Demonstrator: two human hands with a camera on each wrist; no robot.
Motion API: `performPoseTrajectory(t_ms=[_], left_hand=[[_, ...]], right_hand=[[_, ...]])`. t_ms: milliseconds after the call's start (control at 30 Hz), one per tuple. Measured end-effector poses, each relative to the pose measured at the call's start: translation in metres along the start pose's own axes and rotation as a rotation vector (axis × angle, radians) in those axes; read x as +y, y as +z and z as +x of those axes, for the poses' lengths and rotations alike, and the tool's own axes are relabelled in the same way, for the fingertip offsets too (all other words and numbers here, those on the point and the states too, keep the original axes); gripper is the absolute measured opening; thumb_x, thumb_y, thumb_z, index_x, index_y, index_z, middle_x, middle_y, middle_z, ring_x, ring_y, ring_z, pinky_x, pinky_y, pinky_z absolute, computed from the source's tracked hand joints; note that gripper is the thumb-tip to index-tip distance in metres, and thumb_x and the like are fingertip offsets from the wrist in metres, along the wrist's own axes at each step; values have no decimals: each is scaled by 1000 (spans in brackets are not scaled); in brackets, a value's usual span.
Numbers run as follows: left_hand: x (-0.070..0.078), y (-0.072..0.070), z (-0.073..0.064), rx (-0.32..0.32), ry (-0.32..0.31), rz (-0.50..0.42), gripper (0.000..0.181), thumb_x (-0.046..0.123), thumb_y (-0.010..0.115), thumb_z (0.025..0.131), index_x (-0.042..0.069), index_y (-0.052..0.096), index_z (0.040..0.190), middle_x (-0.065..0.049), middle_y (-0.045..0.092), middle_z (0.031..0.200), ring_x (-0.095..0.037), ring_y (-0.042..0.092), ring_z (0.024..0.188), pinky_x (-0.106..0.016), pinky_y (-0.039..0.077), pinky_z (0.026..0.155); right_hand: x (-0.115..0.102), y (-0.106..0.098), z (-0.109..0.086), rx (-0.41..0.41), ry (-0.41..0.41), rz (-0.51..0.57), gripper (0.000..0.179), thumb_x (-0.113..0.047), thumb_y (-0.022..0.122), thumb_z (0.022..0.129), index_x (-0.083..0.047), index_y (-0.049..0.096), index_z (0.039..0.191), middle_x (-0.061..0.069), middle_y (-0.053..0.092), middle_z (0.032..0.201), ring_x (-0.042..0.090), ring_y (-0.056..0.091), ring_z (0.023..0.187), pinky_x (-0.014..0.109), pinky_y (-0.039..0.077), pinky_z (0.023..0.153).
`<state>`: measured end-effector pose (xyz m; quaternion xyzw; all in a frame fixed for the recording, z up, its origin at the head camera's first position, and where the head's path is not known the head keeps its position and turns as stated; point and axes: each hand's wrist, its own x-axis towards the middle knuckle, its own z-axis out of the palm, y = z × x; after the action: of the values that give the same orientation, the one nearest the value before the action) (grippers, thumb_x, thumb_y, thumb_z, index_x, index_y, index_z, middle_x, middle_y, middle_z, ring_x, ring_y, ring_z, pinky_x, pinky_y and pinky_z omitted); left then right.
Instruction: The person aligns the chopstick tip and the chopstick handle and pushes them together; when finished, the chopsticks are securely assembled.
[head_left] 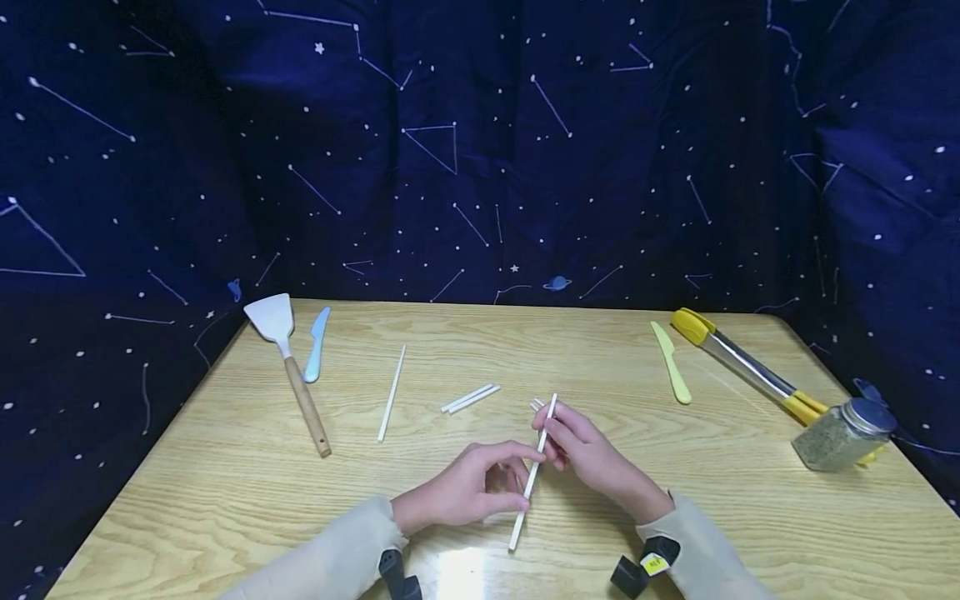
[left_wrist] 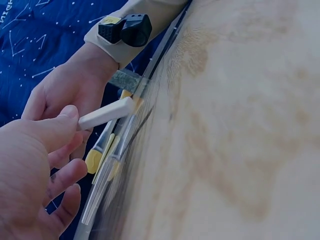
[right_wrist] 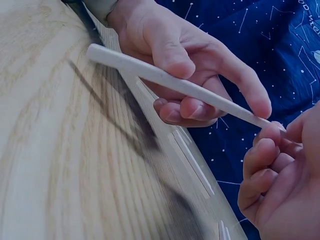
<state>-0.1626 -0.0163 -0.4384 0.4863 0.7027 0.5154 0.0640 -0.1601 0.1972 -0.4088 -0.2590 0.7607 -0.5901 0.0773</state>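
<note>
A white chopstick (head_left: pixel 533 477) is held between both hands, slanting from near the right fingers down toward the front edge. My left hand (head_left: pixel 480 487) grips its middle, with the thumb low on it and the index finger higher up. The fingertips of my right hand (head_left: pixel 581 446) pinch it near its upper, thinner end, as the right wrist view shows. Just behind the right fingers, two pale stick tips (head_left: pixel 536 405) peek out, the rest hidden. Two short white sticks (head_left: pixel 470 398) lie side by side beyond the left hand. Another white chopstick (head_left: pixel 392 393) lies to their left.
At the left lie a white spatula (head_left: pixel 303 404) with a wooden handle and a blue knife (head_left: pixel 316 346). On the right are a yellow-green knife (head_left: pixel 671 364), yellow-tipped tongs (head_left: pixel 750 367) and a glass jar (head_left: pixel 832 437) of dried herbs. A starry dark blue cloth (head_left: pixel 480 167) hangs behind the table.
</note>
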Motion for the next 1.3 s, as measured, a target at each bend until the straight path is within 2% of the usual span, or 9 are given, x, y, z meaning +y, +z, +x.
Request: performPoseTrajectory(t_ms=[133,300,433,667,767,933,1100,1300], left_hand=[[-1,0,2,11,-7,18,51,6,74,82,10,54,129,-4,66,87,-2,59,75,-20,52,65],[-2,-7,5,32,-55,88,51,6,74,82,8,52,128,-4,67,87,0,57,71,-18,51,62],[-3,-17,5,74,-98,148,51,4,74,82,3,51,128,-4,65,86,0,53,66,-18,49,60],[-14,-34,4,119,-159,164,50,4,75,81,1,52,126,-6,64,87,-4,55,68,-22,51,65],[-16,-42,3,143,-183,176,51,5,76,80,2,53,125,-5,65,86,-7,56,67,-24,51,64],[-18,-54,-5,181,-220,229,52,5,77,79,1,53,124,-4,63,85,-6,52,65,-23,48,61],[-20,-63,-14,210,-274,255,50,4,77,78,-1,54,122,-5,61,84,-4,47,63,-18,42,58],[-19,-82,-21,195,-321,332,50,3,76,79,-2,53,124,-5,62,85,-5,48,62,-20,43,57]], right_hand=[[0,0,0,9,13,-33,23,-7,35,104,13,46,108,-1,48,71,4,45,56,22,41,49],[2,-2,1,15,9,-88,17,-3,38,102,10,45,111,1,48,70,6,45,56,22,40,49],[2,-6,1,47,25,-195,15,-2,47,98,5,48,111,-3,46,70,4,43,58,22,38,53],[7,-19,0,121,6,-367,13,0,58,91,0,56,103,-4,46,73,2,41,61,20,36,54],[8,-27,-1,153,38,-444,12,1,60,89,-2,57,100,-3,46,73,2,41,60,20,36,53],[9,-37,2,172,139,-546,12,-1,62,87,-2,57,98,-1,49,73,5,43,61,20,36,52],[12,-40,2,157,221,-557,11,-3,61,87,-3,57,97,0,49,74,9,44,64,20,36,55],[18,-38,1,122,222,-570,12,-4,62,87,-2,57,97,0,49,72,7,43,59,21,36,52]])
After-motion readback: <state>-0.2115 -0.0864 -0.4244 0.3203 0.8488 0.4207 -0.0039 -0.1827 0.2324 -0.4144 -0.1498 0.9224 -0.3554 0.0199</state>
